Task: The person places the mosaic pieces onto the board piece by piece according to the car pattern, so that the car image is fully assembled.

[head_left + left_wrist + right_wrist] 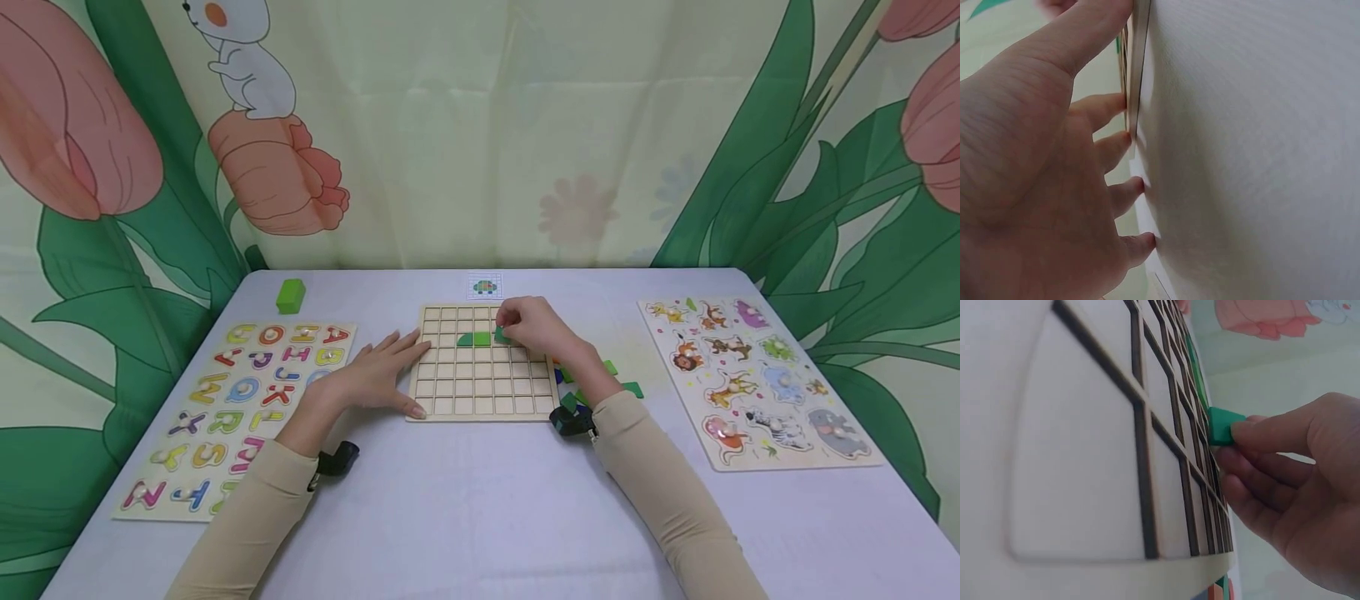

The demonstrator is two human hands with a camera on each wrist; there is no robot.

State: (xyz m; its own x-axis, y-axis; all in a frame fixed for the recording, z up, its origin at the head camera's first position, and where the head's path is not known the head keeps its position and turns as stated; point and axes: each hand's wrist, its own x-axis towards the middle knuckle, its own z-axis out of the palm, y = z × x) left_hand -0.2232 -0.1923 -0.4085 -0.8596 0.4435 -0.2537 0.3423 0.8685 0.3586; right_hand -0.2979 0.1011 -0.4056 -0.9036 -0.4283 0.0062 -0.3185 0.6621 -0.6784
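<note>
A wooden grid board (450, 407) lies in the middle of the table, with a dark green quarter-round piece (466, 340) and a light green square piece (482, 339) set in its cells. Between thumb and fingers my right hand (536, 325) pinches a dark green block (1222, 427) at the board's surface, right of those pieces. My left hand (375, 371) lies spread along the board's left edge; in the left wrist view its thumb and some fingertips touch the rim (1138, 69).
Loose coloured blocks (632, 389) lie right of the board, partly behind my right wrist. A small pattern card (485, 286) is behind it. An alphabet puzzle (217, 454) stands left, an animal puzzle (720, 454) right, and a green block (290, 297) at the back left.
</note>
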